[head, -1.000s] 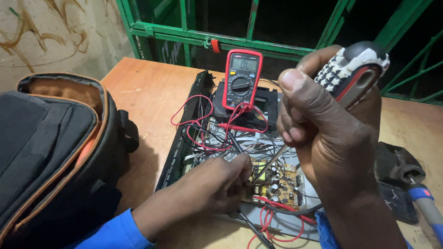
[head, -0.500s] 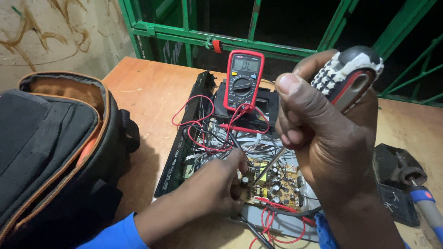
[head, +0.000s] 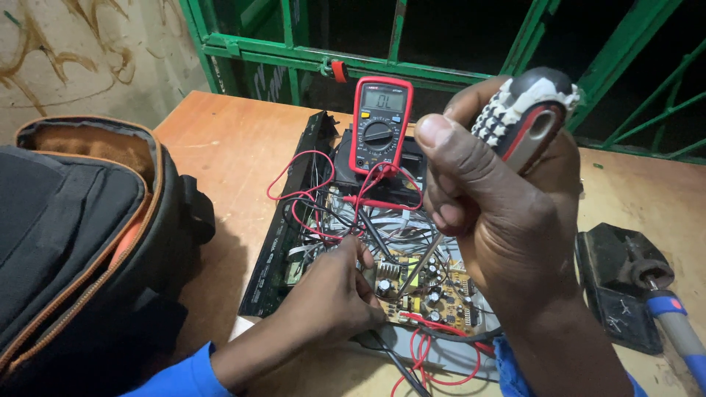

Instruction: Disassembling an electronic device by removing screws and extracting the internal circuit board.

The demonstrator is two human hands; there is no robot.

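Wooden table [head: 228, 140] carries opened device chassis [head: 294, 220], black bag [head: 73, 242], perhaps a soldering stand [head: 614, 283]

I see one screen: a small rectangular grey display [head: 384, 100] at the top of the upright red-and-black handheld multimeter [head: 379, 126], lit with dark digits.

The right hand [head: 507, 220] grips a screwdriver [head: 526, 121] upright, its shaft slanting down to the circuit board [head: 430, 294] just below. Beside it, the left hand [head: 331, 294] rests on the board's edge. Beyond both hands stands a red meter [head: 380, 125]; a black bag [head: 81, 235] lies left of the left hand.
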